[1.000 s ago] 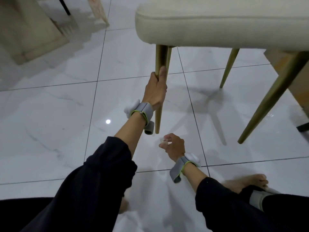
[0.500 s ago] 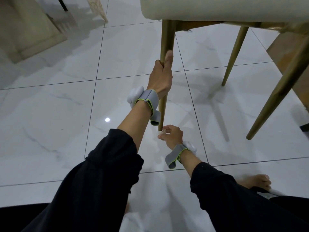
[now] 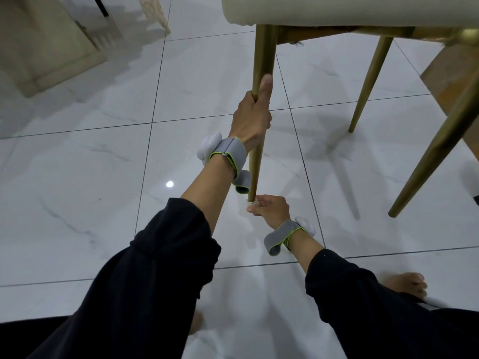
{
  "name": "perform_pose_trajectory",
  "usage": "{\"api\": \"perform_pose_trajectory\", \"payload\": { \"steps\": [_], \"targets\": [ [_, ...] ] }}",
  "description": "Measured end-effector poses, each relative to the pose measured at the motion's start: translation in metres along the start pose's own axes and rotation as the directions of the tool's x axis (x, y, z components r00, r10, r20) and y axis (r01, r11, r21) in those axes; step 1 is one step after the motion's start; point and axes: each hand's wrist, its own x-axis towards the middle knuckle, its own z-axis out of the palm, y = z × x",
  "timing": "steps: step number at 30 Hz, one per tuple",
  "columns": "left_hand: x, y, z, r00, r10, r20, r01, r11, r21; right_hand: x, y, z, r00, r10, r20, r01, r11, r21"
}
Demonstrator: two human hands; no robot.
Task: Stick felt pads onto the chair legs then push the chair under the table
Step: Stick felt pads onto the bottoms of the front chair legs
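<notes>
A cream-cushioned chair point(image 3: 337, 11) with tapered gold legs is tipped so its near leg point(image 3: 261, 55) hangs off the floor. My left hand point(image 3: 252, 117) grips that leg around its middle, thumb lying up along it. Below it, my right hand point(image 3: 270, 209) pinches a small white felt pad point(image 3: 252, 202) and holds it against the leg's tip. Another gold leg point(image 3: 369, 81) stands further back and a third point(image 3: 438, 151) at the right.
Glossy white tiled floor point(image 3: 77, 190) all around. A pale furniture base point(image 3: 46, 47) stands at the upper left, with a thin light leg point(image 3: 155, 14) beside it. A wooden piece point(image 3: 445, 73) sits at the right edge. My bare foot point(image 3: 407, 282) rests at the lower right.
The chair's near leg has risen and tilted further. My right hand moved up from below the leg and brought the pad to its tip. My left hand kept its grip.
</notes>
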Motion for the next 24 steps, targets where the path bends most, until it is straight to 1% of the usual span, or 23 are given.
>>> {"api": "perform_pose_trajectory", "payload": {
  "steps": [2, 5, 11, 13, 17, 20, 24],
  "targets": [
    [0.002, -0.002, -0.005, 0.999, -0.014, 0.03, 0.016, 0.998, -0.067, 0.001, 0.003, 0.0, 0.999, -0.014, 0.04, 0.011, 0.998, 0.068],
    [0.005, -0.006, -0.008, 0.997, -0.034, 0.076, 0.044, 0.989, -0.138, 0.002, 0.007, 0.001, 0.998, -0.024, 0.054, 0.015, 0.987, 0.16],
    [0.008, -0.004, -0.009, 0.983, -0.015, 0.185, 0.069, 0.955, -0.29, 0.008, 0.007, -0.002, 0.993, -0.09, 0.073, 0.071, 0.972, 0.222],
    [0.009, -0.002, -0.012, 0.98, -0.014, 0.198, 0.074, 0.952, -0.297, 0.008, 0.005, -0.003, 0.991, -0.097, 0.088, 0.072, 0.966, 0.248],
    [0.013, -0.001, -0.016, 0.966, -0.018, 0.257, 0.097, 0.95, -0.298, 0.009, 0.001, -0.006, 0.987, -0.073, 0.141, 0.021, 0.939, 0.344],
    [0.014, 0.0, -0.017, 0.957, -0.019, 0.288, 0.106, 0.951, -0.289, 0.013, 0.0, -0.007, 0.983, -0.106, 0.152, 0.047, 0.937, 0.347],
    [0.01, -0.001, -0.017, 0.961, -0.023, 0.275, 0.105, 0.951, -0.29, 0.01, -0.003, -0.011, 0.979, -0.104, 0.174, 0.048, 0.954, 0.297]
  ]
}}
